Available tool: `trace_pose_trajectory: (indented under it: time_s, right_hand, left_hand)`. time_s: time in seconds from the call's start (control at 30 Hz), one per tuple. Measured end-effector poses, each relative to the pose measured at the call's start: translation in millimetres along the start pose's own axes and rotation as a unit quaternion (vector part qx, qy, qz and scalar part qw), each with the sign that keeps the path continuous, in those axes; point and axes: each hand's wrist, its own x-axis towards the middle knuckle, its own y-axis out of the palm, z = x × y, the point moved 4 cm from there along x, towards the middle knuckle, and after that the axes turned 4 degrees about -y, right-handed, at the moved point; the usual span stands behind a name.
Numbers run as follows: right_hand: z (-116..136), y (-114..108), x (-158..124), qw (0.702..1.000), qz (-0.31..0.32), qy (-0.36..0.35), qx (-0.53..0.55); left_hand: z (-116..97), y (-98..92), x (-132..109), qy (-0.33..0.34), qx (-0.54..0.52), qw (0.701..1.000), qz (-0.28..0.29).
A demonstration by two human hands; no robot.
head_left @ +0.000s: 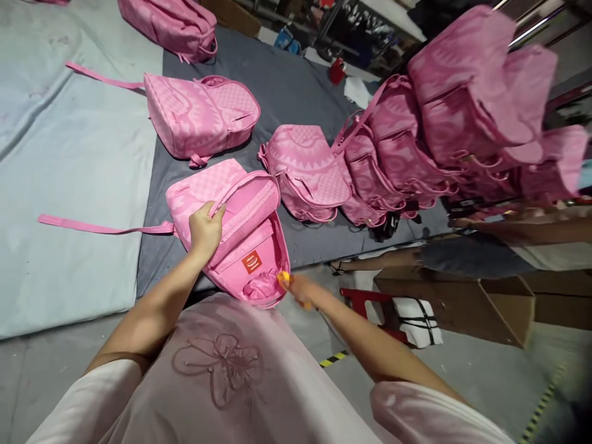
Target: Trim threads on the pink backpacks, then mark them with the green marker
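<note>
Bare below the elbow, the left arm [155, 299] and right arm [365, 339] converge on an open bag [245, 225] from either side. The left hand [206, 233] grips the bag's raised rim, fingers curled over it, while the right hand [301, 290], slightly blurred with fingers closed, is poised at the bag's right edge, wrist nearly straight.

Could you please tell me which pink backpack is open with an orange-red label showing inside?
The backpack nearest the person's body, its front flap held back by the left hand; only this one shows such a label.
</note>
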Motion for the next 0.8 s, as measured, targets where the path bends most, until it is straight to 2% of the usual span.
trace_pose_trajectory:
  time_s: [0.1,0.2,0.27,0.4,0.5,0.57,0.63,0.7,0.8]
  right_hand:
    - [-1,30,10,0.982,0.076,0.001,0.175]
    - [25,51,43,0.932,0.094,-0.038,0.347]
    - [37,66,57,0.892,0.112,-0.073,0.431]
    - [31,99,57,0.824,0.173,-0.131,0.523]
    - [20,114,54,0.794,0.202,-0.152,0.553]
    - [19,119,55,0.791,0.211,-0.155,0.553]
    - [22,121,56,0.800,0.208,-0.155,0.541]
    - [27,121,52,0.820,0.199,-0.155,0.513]
    - [36,111,44,0.866,0.180,-0.154,0.441]
  left_hand:
    - [-13,12.3,-5,0.033,-0.011,0.998,0.046]
    - [-26,20.6,-11,0.086,-0.014,0.991,0.100]
    - [-31,20.5,-11,0.119,0.003,0.987,0.103]
    - [-36,10.6,2,0.167,0.046,0.982,0.078]
    - [-42,7.2,10,0.227,0.075,0.968,0.078]
    - [-47,10.3,12,0.268,0.088,0.956,0.086]
    - [-51,16.2,13,0.295,0.092,0.946,0.094]
    - [-56,24.2,13,0.332,0.092,0.933,0.107]
    - [-64,41.1,11,0.407,0.122,0.890,0.165]
